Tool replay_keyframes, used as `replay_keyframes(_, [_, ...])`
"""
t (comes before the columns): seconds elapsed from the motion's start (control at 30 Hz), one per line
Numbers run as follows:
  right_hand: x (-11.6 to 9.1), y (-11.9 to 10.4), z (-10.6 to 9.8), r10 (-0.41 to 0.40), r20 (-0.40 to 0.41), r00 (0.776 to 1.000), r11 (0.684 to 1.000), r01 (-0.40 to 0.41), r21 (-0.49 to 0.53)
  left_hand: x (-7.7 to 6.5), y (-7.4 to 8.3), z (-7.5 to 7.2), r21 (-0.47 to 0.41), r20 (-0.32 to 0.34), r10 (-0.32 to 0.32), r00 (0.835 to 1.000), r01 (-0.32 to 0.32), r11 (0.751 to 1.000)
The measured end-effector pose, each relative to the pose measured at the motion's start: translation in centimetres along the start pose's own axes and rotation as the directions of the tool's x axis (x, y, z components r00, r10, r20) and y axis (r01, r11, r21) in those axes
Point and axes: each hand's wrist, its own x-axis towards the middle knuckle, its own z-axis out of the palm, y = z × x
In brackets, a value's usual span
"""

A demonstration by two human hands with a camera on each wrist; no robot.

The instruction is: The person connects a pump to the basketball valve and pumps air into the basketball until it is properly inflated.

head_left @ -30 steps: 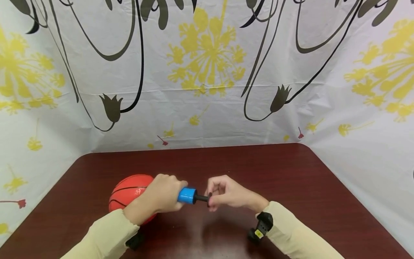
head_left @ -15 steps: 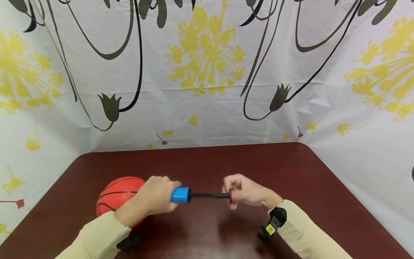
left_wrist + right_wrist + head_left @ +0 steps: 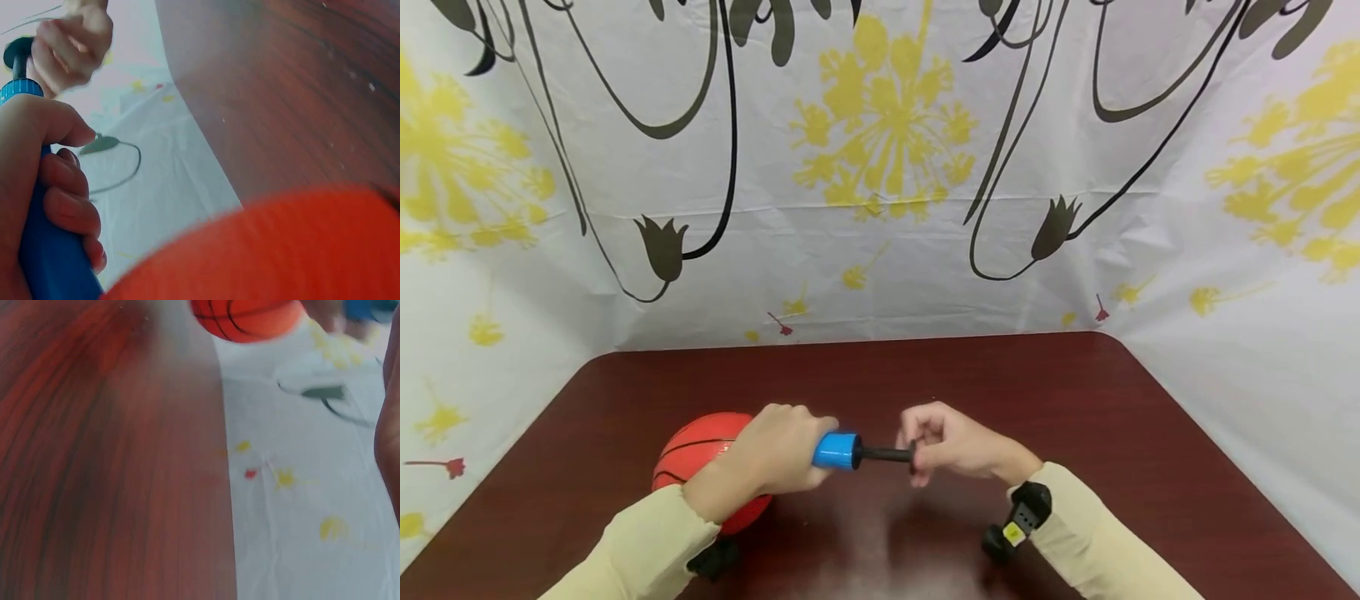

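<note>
My left hand [image 3: 778, 450] grips the blue barrel of a hand pump [image 3: 837, 451], its fingers wrapped round it in the left wrist view. From the barrel a black rod sticks out part way, ending in a flat black handle [image 3: 912, 457]. My right hand [image 3: 951, 442] holds that handle with bent fingers and thumb. An orange-red basketball [image 3: 696, 446] lies behind and below my left hand, partly covered by the forearm. Where the pump's far end meets the ball is hidden. Only the edge of my right hand [image 3: 390, 431] shows in the right wrist view.
A dark red-brown wooden table [image 3: 1000, 375] with rounded far corners lies under the hands. White cloth [image 3: 865, 267] printed with yellow and grey flowers hangs behind it and along both sides. Each wrist wears a black strapped-on device [image 3: 1030, 504].
The rod came further out of the barrel as my right hand drew right, then went part way back in. The ball and left hand shifted left, then right again.
</note>
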Motion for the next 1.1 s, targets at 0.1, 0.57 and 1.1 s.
replay_keyframes(0.1, [-1.3, -0.4, -0.7, -0.025, 0.075, 0.997, 0.994, 0.017, 0.105, -0.6, -0.6, 0.0, 0.006, -0.006, -0.022, 1.0, 0.022, 1.0])
replay_keyframes(0.57, [0.6, 1.3, 1.4, 0.054, -0.073, 0.996, 0.996, -0.059, -0.068, 0.4, 0.8, 0.5, 0.036, 0.006, 0.027, 1.0, -0.027, 0.999])
replay_keyframes(1.1, [-1.0, 0.0, 0.2, -0.032, 0.047, 0.998, 0.997, 0.029, 0.076, -1.0, -1.2, 0.4, 0.076, -0.074, 0.008, 0.997, -0.002, 0.997])
